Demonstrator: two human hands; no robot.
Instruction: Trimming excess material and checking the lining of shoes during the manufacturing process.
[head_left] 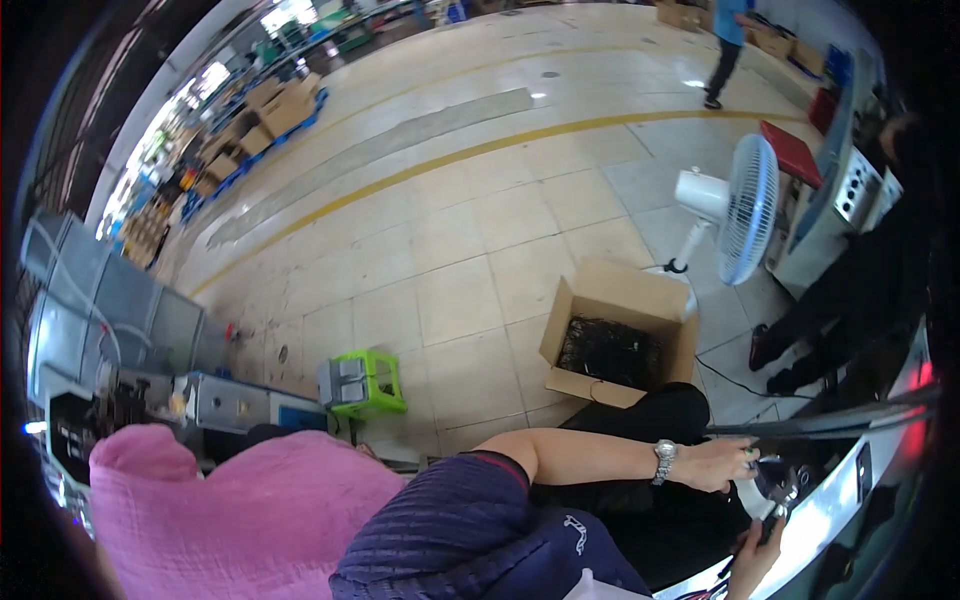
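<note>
My left arm, with a metal watch on its wrist, stretches to the right. At its end, my left hand (712, 466) has its fingers bent together against a small dark and shiny metal fixture (778, 480) on the bright work surface (830, 510). What those fingers pinch is too small to make out. Just below, my right hand (757, 562) comes in from the lower edge, fingers curled up toward the same fixture. A dark slim piece shows at its fingertips, but its kind is unclear. Several thin wires (705, 592) lie beside this hand.
An open cardboard box (620, 335) of black strand-like parts stands on the floor beyond my arm. Behind it is a white fan (745, 210). A green stool (365, 383) stands left. A co-worker in pink (240, 510) sits close by; a person in dark clothes (850, 290) is at right.
</note>
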